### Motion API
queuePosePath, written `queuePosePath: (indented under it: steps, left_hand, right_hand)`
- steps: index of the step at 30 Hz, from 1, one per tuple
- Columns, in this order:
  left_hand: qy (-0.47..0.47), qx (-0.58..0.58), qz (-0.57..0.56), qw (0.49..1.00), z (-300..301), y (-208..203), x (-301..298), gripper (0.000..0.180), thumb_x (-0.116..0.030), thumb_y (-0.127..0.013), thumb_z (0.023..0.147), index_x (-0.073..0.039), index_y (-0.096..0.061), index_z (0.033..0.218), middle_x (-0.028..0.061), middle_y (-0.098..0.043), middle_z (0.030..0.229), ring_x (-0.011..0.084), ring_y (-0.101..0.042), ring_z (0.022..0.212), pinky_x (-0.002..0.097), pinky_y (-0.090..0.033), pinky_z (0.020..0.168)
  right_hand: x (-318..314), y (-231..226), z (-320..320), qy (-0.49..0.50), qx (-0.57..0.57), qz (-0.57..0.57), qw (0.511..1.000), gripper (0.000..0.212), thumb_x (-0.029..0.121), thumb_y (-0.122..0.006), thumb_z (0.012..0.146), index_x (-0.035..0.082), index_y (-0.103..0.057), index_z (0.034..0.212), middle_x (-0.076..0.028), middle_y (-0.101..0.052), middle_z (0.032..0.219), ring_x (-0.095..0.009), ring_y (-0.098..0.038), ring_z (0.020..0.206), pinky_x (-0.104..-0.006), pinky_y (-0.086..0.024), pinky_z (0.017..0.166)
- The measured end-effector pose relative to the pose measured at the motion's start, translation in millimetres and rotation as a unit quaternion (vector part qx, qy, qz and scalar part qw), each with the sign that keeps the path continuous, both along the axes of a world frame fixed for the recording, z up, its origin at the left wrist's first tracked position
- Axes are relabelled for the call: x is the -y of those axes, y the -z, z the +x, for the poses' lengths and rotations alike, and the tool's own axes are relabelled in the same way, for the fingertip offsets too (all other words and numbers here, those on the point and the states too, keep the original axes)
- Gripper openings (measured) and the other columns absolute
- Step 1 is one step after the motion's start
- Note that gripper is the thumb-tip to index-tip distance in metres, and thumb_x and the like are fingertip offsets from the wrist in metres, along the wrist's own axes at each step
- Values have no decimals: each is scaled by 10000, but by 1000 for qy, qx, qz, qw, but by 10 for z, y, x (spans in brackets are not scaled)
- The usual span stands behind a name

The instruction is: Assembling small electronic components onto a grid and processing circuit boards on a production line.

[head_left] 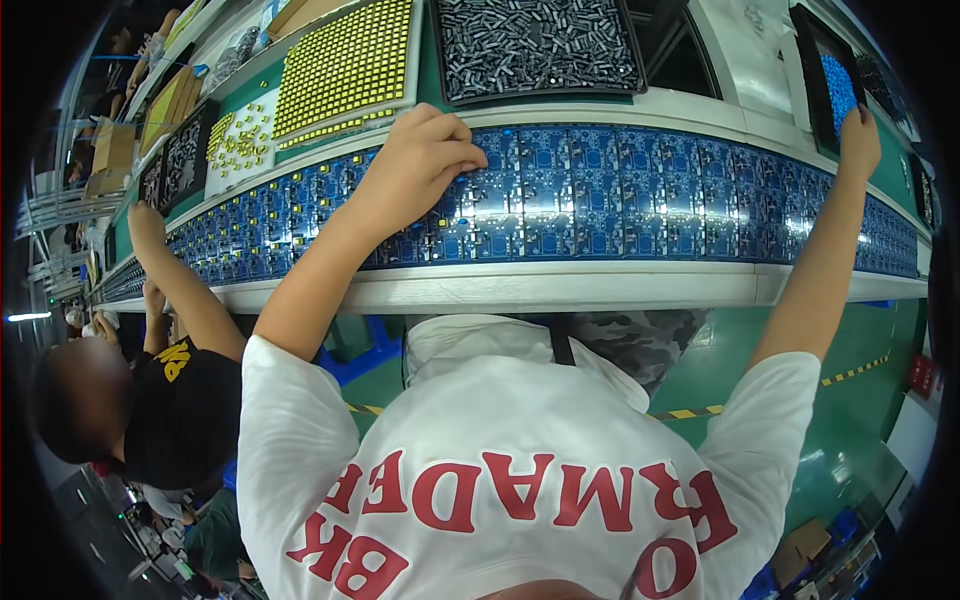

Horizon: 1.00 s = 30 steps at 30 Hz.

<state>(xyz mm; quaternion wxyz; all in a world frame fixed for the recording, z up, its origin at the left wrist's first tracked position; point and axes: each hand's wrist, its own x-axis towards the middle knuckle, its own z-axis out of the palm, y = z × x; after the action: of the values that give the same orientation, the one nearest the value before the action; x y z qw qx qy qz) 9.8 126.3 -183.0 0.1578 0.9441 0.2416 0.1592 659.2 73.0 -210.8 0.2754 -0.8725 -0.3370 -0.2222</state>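
Observation:
A long row of blue circuit boards (590,200) runs across in front of me. Over its far edge, left of the middle, my left hand (425,160) is bent down with thumb and fingers pinched together at a board. Whatever lies between those fingertips is too small to make out. Far to the right, my right hand (860,145) reaches to the near end of a black tray holding small blue parts (838,88). Its fingers are drawn together there; their tips and anything in them are hard to see. Boards toward the left carry yellow square parts.
Behind the boards stand a tray of yellow square parts (345,70) and a black tray of dark cylindrical parts (540,45). Loose yellow parts (245,140) lie on a white sheet. A pale rail (580,285) borders the near side. At left, a co-worker's arm (190,280) reaches over the line.

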Motion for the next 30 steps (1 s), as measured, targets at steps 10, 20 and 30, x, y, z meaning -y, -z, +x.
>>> queuePosePath:
  steps: [10, 20, 30]
  left_hand:
    - [18, -14, 2, 1000, -28, -13, -23, 119, -66, -698, 758, -108, -727, 866, 21, -593, 911, 240, -515, 972, 370, -404, 890]
    - [49, -15, 39, 998, 12, 9, -74, 127, -48, -679, 745, -112, -715, 849, 4, -587, 919, 225, -519, 975, 367, -391, 900]
    - [76, -10, 52, 996, -18, 58, -104, 162, -37, -681, 725, -115, -703, 865, 5, -589, 925, 232, -520, 972, 362, -394, 898]
  right_hand:
    - [-19, 137, 307, -69, 4, -216, 974, 377, 438, -519, 912, 200, -682, 1154, -136, -679, 1098, -338, -635, 1029, -417, -488, 880]
    - [134, 2, 32, -10, 0, -75, 997, 407, 526, -555, 888, 228, -716, 1114, -75, -701, 1068, -274, -657, 980, -363, -490, 856]
    - [-46, -633, -2297, -343, -177, 116, 915, 249, 215, -615, 939, 77, -701, 1128, -64, -709, 1058, -136, -656, 994, -238, -477, 903]
